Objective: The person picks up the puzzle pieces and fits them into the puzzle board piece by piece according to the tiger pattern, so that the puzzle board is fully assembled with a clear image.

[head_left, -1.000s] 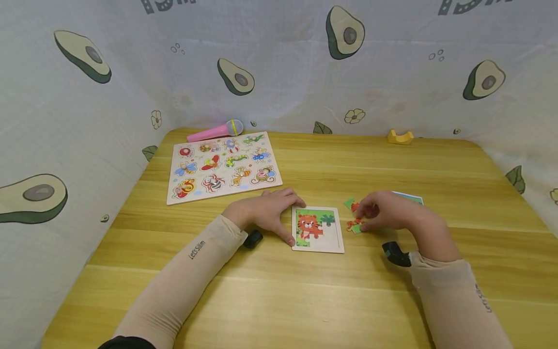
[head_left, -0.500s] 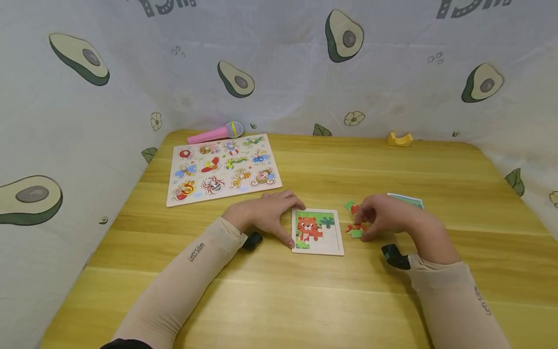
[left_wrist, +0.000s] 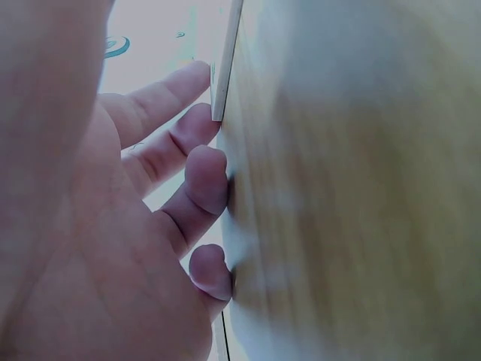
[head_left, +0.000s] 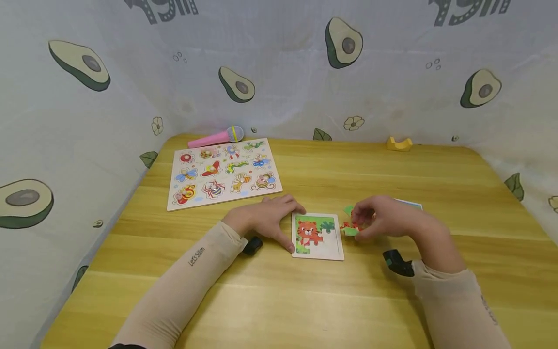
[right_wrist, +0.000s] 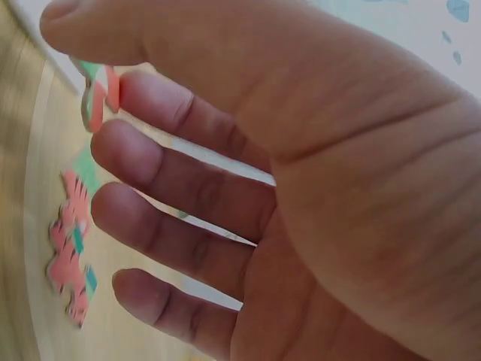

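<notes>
A small square puzzle board (head_left: 319, 258), partly filled with a tiger picture, lies mid-table. The left hand (head_left: 269, 219) rests at its left side, thumb and index finger on the upper and lower left corners; the left wrist view shows that hand (left_wrist: 143, 203) with fingertips on the table by the board's edge. Just right of the board, the right hand (head_left: 383, 218) pinches a red and green puzzle piece (head_left: 350, 231) between thumb and index finger. In the right wrist view the pinched piece (right_wrist: 95, 98) is tilted, and loose tiger pieces (right_wrist: 71, 256) lie beyond the fingers.
A large insect peg board (head_left: 224, 174) lies at the back left, with a pink microphone (head_left: 213, 137) behind it. A yellow curved block (head_left: 398, 144) sits at the back edge. A card (head_left: 410, 203) lies partly behind the right hand, and a green piece (head_left: 348, 210) near its fingers.
The right hand has moved slightly left with the red and green piece, bringing it close to the board's right edge. The left hand has stayed at the board.
</notes>
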{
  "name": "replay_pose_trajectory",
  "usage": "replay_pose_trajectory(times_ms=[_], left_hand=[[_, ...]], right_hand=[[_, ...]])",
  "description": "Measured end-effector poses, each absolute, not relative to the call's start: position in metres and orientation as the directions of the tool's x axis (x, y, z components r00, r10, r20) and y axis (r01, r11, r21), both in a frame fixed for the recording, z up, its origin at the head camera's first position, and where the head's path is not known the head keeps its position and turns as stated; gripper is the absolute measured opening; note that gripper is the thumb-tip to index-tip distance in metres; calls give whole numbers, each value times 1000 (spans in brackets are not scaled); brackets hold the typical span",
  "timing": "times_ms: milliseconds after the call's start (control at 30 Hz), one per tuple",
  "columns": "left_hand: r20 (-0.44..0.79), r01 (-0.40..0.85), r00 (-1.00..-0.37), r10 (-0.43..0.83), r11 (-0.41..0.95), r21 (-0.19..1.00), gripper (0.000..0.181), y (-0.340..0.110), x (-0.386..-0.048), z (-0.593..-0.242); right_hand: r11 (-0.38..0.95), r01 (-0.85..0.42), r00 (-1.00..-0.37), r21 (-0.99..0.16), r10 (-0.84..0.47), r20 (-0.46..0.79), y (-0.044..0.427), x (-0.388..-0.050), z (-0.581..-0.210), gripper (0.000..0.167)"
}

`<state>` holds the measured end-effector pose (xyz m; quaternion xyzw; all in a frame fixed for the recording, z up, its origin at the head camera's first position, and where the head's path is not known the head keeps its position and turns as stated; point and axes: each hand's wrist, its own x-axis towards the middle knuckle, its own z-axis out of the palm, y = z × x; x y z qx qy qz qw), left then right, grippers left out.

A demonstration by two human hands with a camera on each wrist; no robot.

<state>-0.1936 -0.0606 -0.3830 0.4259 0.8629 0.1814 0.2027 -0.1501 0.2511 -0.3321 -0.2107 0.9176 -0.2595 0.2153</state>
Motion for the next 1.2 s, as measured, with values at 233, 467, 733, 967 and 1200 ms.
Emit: replay_pose_trajectory(times_ms=[233,467,733,967,1200], left_hand=[[-194,669,-556,809,573,474,92,-61,-194,-383],[-194,667,-558,807,575,474,91,-60,-193,-381],[-200,665,-557,806,577,475,92,-59,-193,-379],[-186,662,-560,807,571,485,91,-59,-193,-379],[-190,659,-561,806,573,486,91,-59,-194,-382]], right_hand=[[749,-332,-806,-574,-540,-240,237,-146,-329,26],[746,-346,-806,-569,-547,-227,222,-143,-328,25],[710,-384,-762,-591,-605,-232,206,-143,-334,25],[649,-423,-688,-632,-684,-243,193,-142,-347,26],[667,-411,-697,-621,-669,-256,192,-142,-348,26]])
